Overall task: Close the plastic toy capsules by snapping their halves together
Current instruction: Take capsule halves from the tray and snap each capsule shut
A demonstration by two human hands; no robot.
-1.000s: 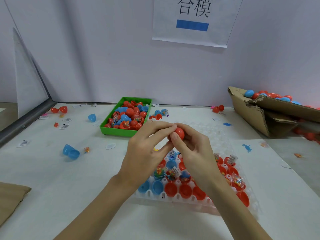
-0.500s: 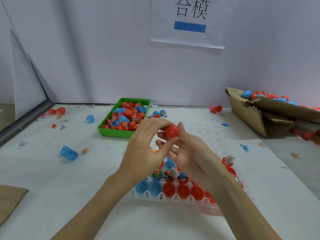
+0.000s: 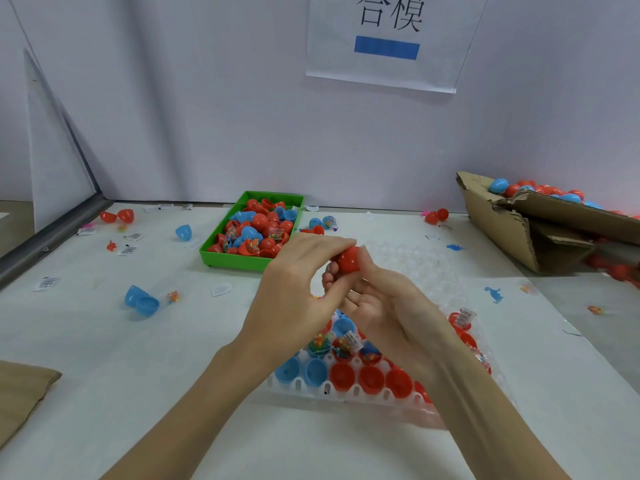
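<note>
Capsule [image 3: 347, 259], red, held mid-frame above white tray [image 3: 349, 396]: left hand [image 3: 294, 299] pinches its top, right hand [image 3: 384, 306] cradles it on loosely curled fingers (seam hidden). Risk: off-axis squeeze could leave halves unlatched, or capsule could slip into tray.

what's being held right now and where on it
A red capsule, pinched between both hands: left hand fingers over its top, right hand fingers round its lower side.
</note>
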